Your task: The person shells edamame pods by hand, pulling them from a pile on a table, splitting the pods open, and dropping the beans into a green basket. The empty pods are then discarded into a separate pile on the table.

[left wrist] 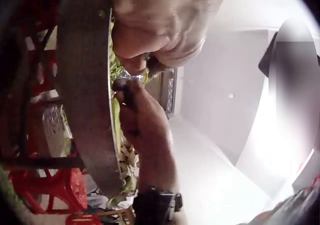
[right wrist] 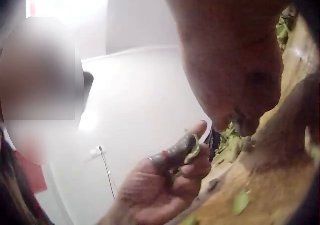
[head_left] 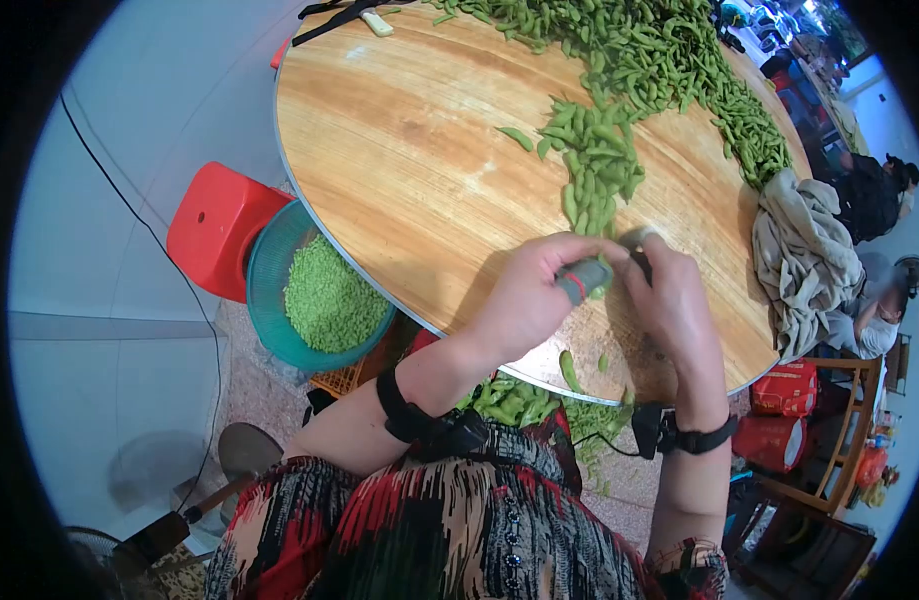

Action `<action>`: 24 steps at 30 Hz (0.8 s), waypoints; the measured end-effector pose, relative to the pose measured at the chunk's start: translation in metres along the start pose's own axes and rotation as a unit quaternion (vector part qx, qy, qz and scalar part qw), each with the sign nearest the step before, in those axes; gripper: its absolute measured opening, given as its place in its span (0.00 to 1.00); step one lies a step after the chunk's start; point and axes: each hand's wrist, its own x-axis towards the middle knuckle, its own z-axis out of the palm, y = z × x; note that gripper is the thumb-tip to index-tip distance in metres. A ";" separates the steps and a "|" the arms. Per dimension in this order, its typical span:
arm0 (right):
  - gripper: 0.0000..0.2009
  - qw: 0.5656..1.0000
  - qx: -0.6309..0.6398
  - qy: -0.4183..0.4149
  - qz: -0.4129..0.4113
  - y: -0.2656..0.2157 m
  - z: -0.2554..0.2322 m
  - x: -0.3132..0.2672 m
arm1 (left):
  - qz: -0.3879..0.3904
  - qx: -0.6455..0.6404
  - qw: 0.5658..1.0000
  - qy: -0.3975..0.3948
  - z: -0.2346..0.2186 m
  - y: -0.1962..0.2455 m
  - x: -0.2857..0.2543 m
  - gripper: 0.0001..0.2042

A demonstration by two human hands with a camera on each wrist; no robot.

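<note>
My left hand [head_left: 529,305] is over the near part of the round wooden table and wears a grey thumb cover [right wrist: 172,155] with a red band. Between that thumb and the fingers it pinches a green soybean pod [right wrist: 192,152]. Close beside it, my right hand [head_left: 674,300] is bent in toward the left fingertips, with a dark grey cover [right wrist: 239,121] on a digit. I cannot tell whether the right fingers hold a pod. A small heap of soybean pods [head_left: 601,155] lies just beyond both hands. One loose pod [head_left: 569,371] lies near the table's front edge.
A large pile of pods [head_left: 639,40] covers the far side of the table [head_left: 409,150]. A crumpled cloth [head_left: 804,265] lies at the right edge. On the left, a teal basket [head_left: 264,310] of shelled beans [head_left: 331,297] stands by a red stool [head_left: 219,230]. More pods [head_left: 514,400] are below the table edge.
</note>
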 end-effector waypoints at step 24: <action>0.06 0.607 0.776 0.029 0.171 -0.015 0.013 -0.072 | 0.324 0.371 0.860 -0.134 0.018 0.005 -0.019 0.12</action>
